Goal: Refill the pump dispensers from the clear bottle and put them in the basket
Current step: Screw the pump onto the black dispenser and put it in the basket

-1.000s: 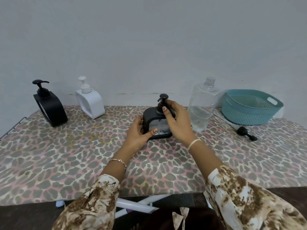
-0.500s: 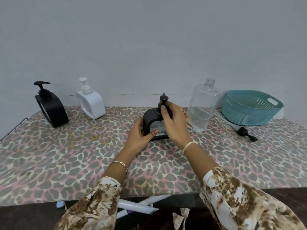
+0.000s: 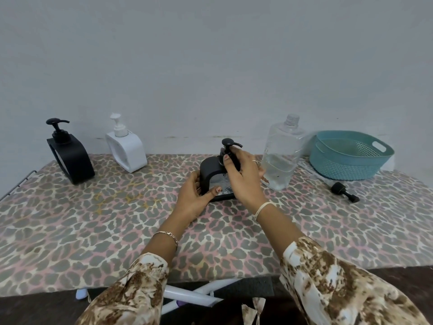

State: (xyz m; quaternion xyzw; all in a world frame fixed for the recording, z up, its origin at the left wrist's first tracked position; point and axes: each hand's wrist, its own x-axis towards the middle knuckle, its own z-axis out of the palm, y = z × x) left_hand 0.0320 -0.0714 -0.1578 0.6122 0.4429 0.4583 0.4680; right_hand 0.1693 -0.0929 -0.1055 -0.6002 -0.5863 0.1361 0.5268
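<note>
Near the middle of the table (image 3: 70, 231), toward its back edge, stands a black dispenser (image 3: 212, 171). The left hand (image 3: 194, 199) clasps its lower left side, thumb across the front. The right hand (image 3: 243, 174) closes around the pump (image 3: 228, 146) on top. The clear bottle (image 3: 282, 156) stands uncapped just right of that hand, the basket (image 3: 351, 158) at the back right corner.
</note>
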